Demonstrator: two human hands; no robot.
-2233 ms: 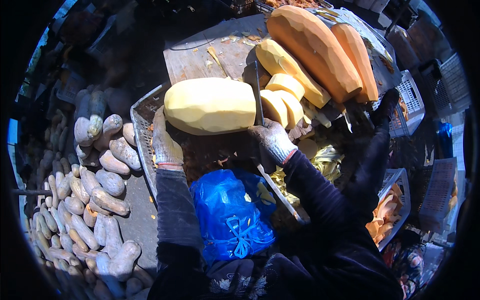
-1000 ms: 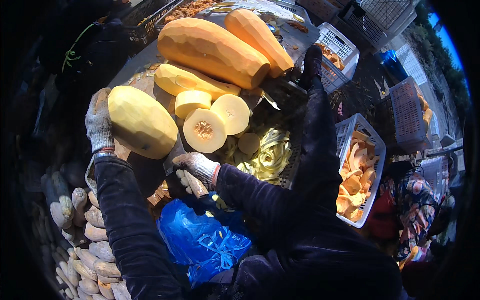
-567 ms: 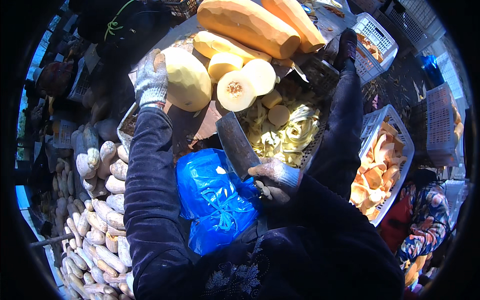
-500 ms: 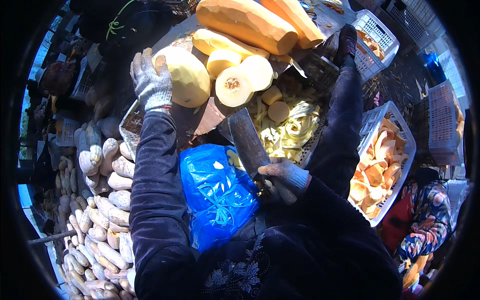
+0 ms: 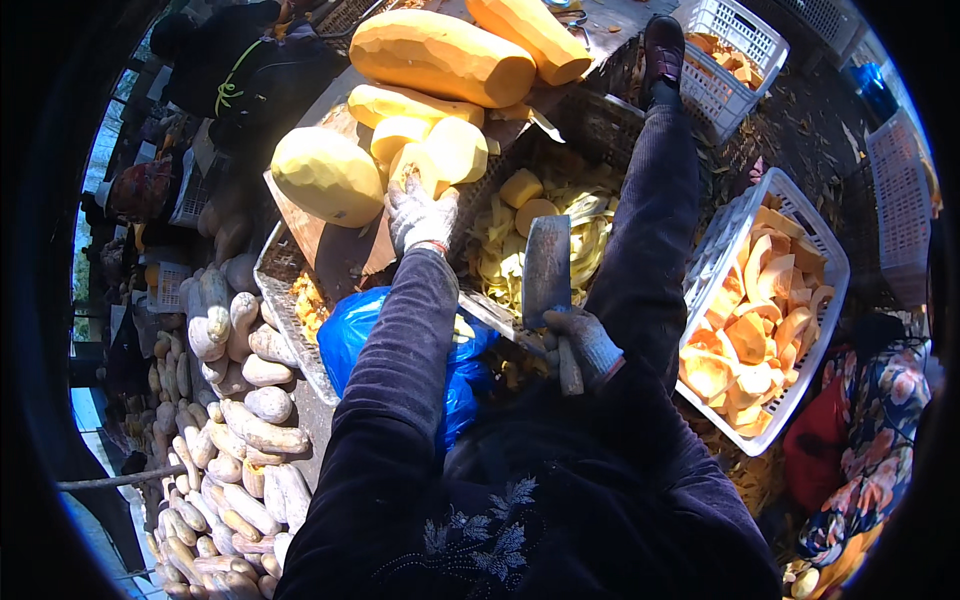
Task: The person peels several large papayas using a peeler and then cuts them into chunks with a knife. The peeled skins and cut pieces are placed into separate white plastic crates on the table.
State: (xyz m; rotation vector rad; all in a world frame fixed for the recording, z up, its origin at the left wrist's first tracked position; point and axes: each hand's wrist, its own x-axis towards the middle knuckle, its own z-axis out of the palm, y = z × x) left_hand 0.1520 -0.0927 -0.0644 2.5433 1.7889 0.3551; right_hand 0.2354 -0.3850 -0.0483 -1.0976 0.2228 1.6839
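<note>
My right hand (image 5: 585, 340), in a grey-white work glove, is closed round the handle of a cleaver (image 5: 547, 262), its broad dark blade pointing away from me. My left hand (image 5: 421, 216), gloved alike, has its fingers on a cut pumpkin piece (image 5: 420, 166), partly covering the hollow in its face. To the left of that hand lies a large, pale yellow peeled pumpkin (image 5: 328, 177). Other cut pieces (image 5: 458, 150) and long orange peeled pumpkins (image 5: 440, 55) lie just beyond, on a board (image 5: 340, 245).
Peelings (image 5: 500, 250) fill a crate below the cleaver. A blue plastic bag (image 5: 345, 335) lies under my left forearm. Pumpkin chunks fill a white crate (image 5: 835, 290) at right. Unpeeled pumpkins (image 5: 255, 430) are heaped at left. A knife (image 5: 545, 125) lies beyond the board. A person in floral sleeves (image 5: 870, 450) is at lower right.
My left hand has left the large peeled pumpkin and moved right and nearer, onto the cut piece. The cleaver has swung more upright and shifted right. The whole view has shifted slightly.
</note>
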